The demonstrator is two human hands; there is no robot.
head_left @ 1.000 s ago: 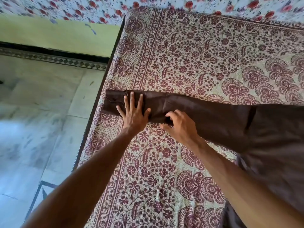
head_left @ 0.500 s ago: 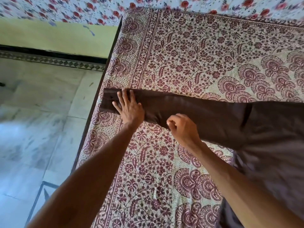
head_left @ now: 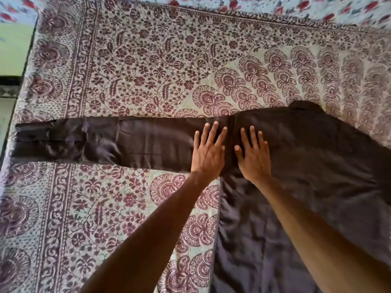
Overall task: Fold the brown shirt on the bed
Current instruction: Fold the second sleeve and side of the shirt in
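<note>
Head cam: both hands lie flat, palms down, fingers spread, on the brown shirt (head_left: 306,157) where the sleeve (head_left: 105,142) meets the body. Left hand (head_left: 208,152) is on the sleeve side of the seam, right hand (head_left: 255,156) just beside it on the body side; neither pinches cloth, they only press. Shirt lies on the bed, body at right and running off the near edge of view, sleeve stretched out straight to the left w/ its cuff end at the bed's left edge.

Risks, as I judge them:
- Cloth looks thin and slippery; a flat-palm push may drag it over the bedspread (head_left: 148,66) and bunch it rather than smooth it.
- Cuff end sits right at the edge, so a tug leftward could let it slide off toward the floor.
- Wrinkles in the body near the right forearm could get locked in if the sleeve is folded over before they're flattened.
- Folding the sleeve in w/o pinning the seam would prob. skew the fold line.

Surface: soft bed under a cream spread printed w/ maroon florals and a border, so it gives under pressure. Far side has a red-flowered fabric (head_left: 296,5), maybe a second sheet; it's blurred. At far left, a green wall (head_left: 14,49) and a strip of pale floor (head_left: 6,115).
</note>
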